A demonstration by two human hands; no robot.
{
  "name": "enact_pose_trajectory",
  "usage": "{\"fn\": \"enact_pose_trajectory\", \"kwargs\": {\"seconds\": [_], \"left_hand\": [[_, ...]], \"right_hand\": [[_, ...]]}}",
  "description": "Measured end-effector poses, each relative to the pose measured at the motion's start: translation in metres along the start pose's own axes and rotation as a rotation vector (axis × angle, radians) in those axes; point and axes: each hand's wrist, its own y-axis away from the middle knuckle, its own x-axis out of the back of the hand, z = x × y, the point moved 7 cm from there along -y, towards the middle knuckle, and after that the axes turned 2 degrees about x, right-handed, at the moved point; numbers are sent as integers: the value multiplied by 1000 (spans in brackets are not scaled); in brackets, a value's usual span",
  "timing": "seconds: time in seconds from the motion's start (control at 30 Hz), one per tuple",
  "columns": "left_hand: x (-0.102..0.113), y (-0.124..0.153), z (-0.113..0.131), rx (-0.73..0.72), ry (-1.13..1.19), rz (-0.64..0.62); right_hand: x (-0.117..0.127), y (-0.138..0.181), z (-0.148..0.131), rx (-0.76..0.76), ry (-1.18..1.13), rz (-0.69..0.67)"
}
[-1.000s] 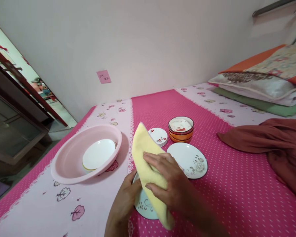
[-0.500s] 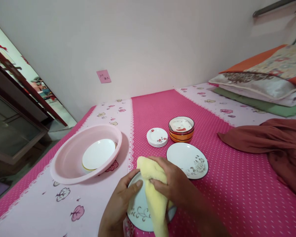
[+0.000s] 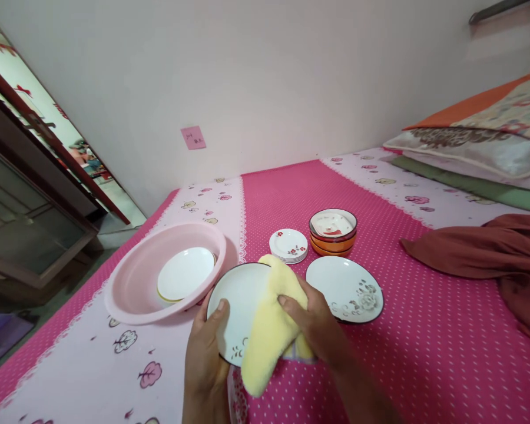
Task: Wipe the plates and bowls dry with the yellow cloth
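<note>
We hold a dark-rimmed plate [image 3: 237, 303] between our two hands, over a pink dotted cover [image 3: 424, 341]. Our left hand [image 3: 206, 344] is clamped on its left edge, thumb on the face; our right hand [image 3: 311, 318] grips a yellow cloth [image 3: 269, 338] that covers the plate's right side. Beyond — to the right — we see a flowered plate [image 3: 340, 282], small stacked plates [image 3: 288, 244] and, beside these, stacked bowls [image 3: 333, 241]. At left, a pink basin [image 3: 130, 277] contains a white dish [image 3: 186, 274].
</note>
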Motion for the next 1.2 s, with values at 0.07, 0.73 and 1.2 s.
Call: {"fn": "enact_pose_trajectory", "kwargs": {"seconds": [0.07,0.73,1.2], "left_hand": [[0,1,1,-26,39,59],[16,-14,19,-27,-292,-136],[5,-9,18,-161,-183,37]], "right_hand": [[-4,0,12,-47,-77,36],[-7,-2,51,-238,-147,-69],[-17,-4,55,-250,-283,-119]]}}
